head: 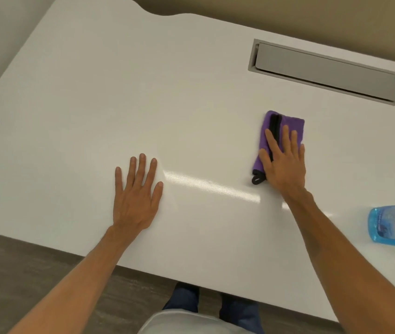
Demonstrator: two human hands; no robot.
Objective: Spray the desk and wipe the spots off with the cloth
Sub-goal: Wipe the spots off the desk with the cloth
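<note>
Palms are both down on the white desk (76,112), as I see it from the head camera. I take the grey cable hatch (325,72), set into the desk's far right part, as my landmark. My right hand (284,162) lies nearer to me than the hatch and a little toward its left end, pressed flat on the purple cloth (288,124) with fingers spread and pointing away from me. It is not gripping anything; it only bears down on the cloth. The cloth is folded into a narrow pad, its far end sticking out beyond my fingertips toward the hatch, well apart from it. A black strip runs along the cloth between my fingers, and a small black loop (257,179) pokes out at its near end, just beside the heel of my thumb.

My left hand (137,196) rests well to the left of the hatch and nearer to me, open wide, fingers fanned, flat on the bare desk and holding nothing.

A bright glossy streak (210,185) runs across the surface between the two hands. I cannot make out any spots on the desk from here.

The blue spray bottle (394,224) lies nearer to me than the hatch's right end, at the right edge of view, partly cut off, with neither hand touching it.
</note>
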